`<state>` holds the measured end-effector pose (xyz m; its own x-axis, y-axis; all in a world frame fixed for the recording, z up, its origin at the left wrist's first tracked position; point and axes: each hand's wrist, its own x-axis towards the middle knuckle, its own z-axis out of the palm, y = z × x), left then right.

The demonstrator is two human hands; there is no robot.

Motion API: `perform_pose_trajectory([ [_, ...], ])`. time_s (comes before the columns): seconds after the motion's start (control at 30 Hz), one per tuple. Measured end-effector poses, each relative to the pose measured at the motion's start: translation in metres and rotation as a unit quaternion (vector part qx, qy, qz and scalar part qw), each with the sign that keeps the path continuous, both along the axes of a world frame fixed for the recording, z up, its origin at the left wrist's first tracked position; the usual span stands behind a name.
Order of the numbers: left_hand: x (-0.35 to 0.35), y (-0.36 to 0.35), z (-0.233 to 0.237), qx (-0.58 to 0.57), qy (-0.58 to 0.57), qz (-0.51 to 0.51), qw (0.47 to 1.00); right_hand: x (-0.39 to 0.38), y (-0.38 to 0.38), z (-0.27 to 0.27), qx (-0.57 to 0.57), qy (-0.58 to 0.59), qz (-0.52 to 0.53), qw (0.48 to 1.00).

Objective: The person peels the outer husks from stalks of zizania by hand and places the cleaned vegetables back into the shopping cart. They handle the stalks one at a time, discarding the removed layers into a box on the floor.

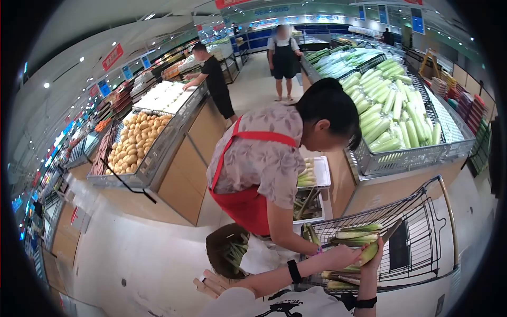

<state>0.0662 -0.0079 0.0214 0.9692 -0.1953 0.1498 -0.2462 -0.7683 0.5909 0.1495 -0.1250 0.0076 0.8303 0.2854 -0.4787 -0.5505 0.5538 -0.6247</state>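
My left hand [342, 257], with a black band on its wrist, is closed on a pale green vegetable stalk [368, 254]. My right hand [376, 259] is close against the other side of the stalk, fingers wrapped. A knife [391, 231] points up and to the right from that hand; its handle is hidden. Both hands are over a wire cart [422, 227]. More green stalks [359, 235] lie in it, beyond and below my hands. A person in a red apron [243, 208] bends over the cart's left end, one arm reaching down beside my left hand.
A brown bin with green trimmings [235, 253] stands on the floor left of the cart. White crates [319, 177] sit behind the bending person. Produce stands hold green stalks [393, 105] at right and potatoes [137, 140] at left. Two other people stand farther back.
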Motion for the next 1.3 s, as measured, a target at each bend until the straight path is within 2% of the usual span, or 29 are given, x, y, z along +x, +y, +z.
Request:
perform_pose_trajectory([
  [0.03,0.002,0.000,0.002,0.002,-0.002,-0.008,1.000,0.002,-0.004,-0.006,0.013,0.003,0.017,1.000],
  [0.1,0.005,-0.001,0.003,0.038,0.068,-0.032,0.996,0.002,-0.010,-0.007,0.001,-0.008,0.014,1.000],
  [0.13,0.006,0.000,-0.002,0.038,0.068,-0.034,0.996,0.001,-0.012,-0.005,-0.011,-0.017,0.017,1.000],
  [0.17,0.007,0.003,-0.013,-0.020,0.004,-0.037,0.999,0.003,-0.012,-0.013,-0.012,-0.018,0.016,1.000],
  [0.2,0.007,0.002,-0.018,-0.078,-0.059,-0.038,0.994,0.005,-0.009,-0.023,-0.070,-0.109,-0.015,0.991],
  [0.23,0.006,-0.001,-0.023,-0.078,-0.058,-0.036,0.995,0.006,-0.008,-0.031,-0.127,-0.199,-0.045,0.971],
  [0.27,0.006,-0.002,-0.027,-0.046,-0.073,-0.042,0.995,0.009,-0.012,-0.035,-0.127,-0.199,-0.044,0.971],
  [0.33,0.006,-0.004,-0.016,-0.015,-0.090,-0.046,0.995,0.010,-0.020,-0.024,-0.039,-0.105,0.044,0.993],
  [0.37,0.006,-0.003,-0.009,0.009,-0.096,-0.048,0.994,0.008,-0.022,-0.022,-0.038,-0.105,0.043,0.993],
  [0.43,0.006,-0.004,-0.008,0.032,-0.100,-0.052,0.993,0.002,-0.023,-0.019,0.064,-0.049,0.074,0.994],
  [0.53,0.008,-0.011,-0.013,0.029,-0.100,-0.026,0.994,0.013,-0.026,-0.037,0.019,-0.081,0.056,0.995],
  [0.57,0.007,-0.013,-0.010,-0.008,-0.069,0.006,0.998,0.015,-0.030,-0.042,0.018,-0.079,0.056,0.995],
  [0.63,0.011,-0.009,0.005,-0.039,-0.037,0.033,0.998,0.016,-0.029,-0.040,0.076,-0.098,0.027,0.992],
  [0.67,0.014,-0.009,0.009,-0.103,-0.023,0.088,0.990,0.015,-0.029,-0.038,0.077,-0.097,0.025,0.992],
  [0.7,0.016,-0.009,0.012,-0.168,-0.008,0.142,0.975,0.012,-0.026,-0.022,0.135,-0.126,0.067,0.981],
  [0.73,0.021,-0.002,0.004,-0.137,-0.018,0.155,0.978,0.009,-0.026,-0.012,0.190,-0.152,0.106,0.964],
  [0.77,0.023,-0.001,-0.008,-0.109,-0.020,0.159,0.981,0.018,-0.029,-0.030,0.221,-0.138,0.143,0.955],
  [0.83,0.012,0.004,0.030,-0.090,-0.035,0.146,0.984,0.020,-0.030,-0.016,0.122,-0.145,0.140,0.972],
  [0.87,0.015,0.003,0.019,-0.126,-0.080,0.137,0.979,0.027,-0.033,-0.026,0.068,-0.143,0.148,0.976],
  [0.9,0.017,0.001,0.024,-0.100,-0.090,0.126,0.983,0.025,-0.032,-0.013,0.027,-0.096,0.149,0.984],
  [0.93,0.016,0.000,0.035,-0.021,-0.122,0.072,0.990,0.028,-0.028,-0.016,0.019,-0.101,0.156,0.982],
  [0.97,0.015,0.002,0.028,-0.009,-0.110,0.021,0.994,0.032,-0.030,-0.026,-0.046,-0.080,0.159,0.983],
  [1.0,0.015,-0.002,0.023,-0.012,-0.176,0.029,0.984,0.030,-0.025,-0.018,-0.016,-0.088,0.155,0.984],
  [1.07,0.015,-0.002,0.019,-0.057,-0.160,0.048,0.984,0.020,-0.026,0.016,-0.066,-0.124,0.171,0.975],
  [1.17,0.009,-0.002,0.014,-0.062,-0.170,0.013,0.983,0.028,-0.038,-0.014,-0.057,-0.102,0.221,0.968],
  [1.2,0.005,-0.002,0.022,-0.076,-0.111,0.013,0.991,0.033,-0.041,-0.025,-0.048,-0.096,0.243,0.964],
  [1.3,0.005,0.000,0.022,-0.055,-0.119,-0.037,0.991,0.023,-0.056,-0.006,-0.048,-0.106,0.250,0.961],
])
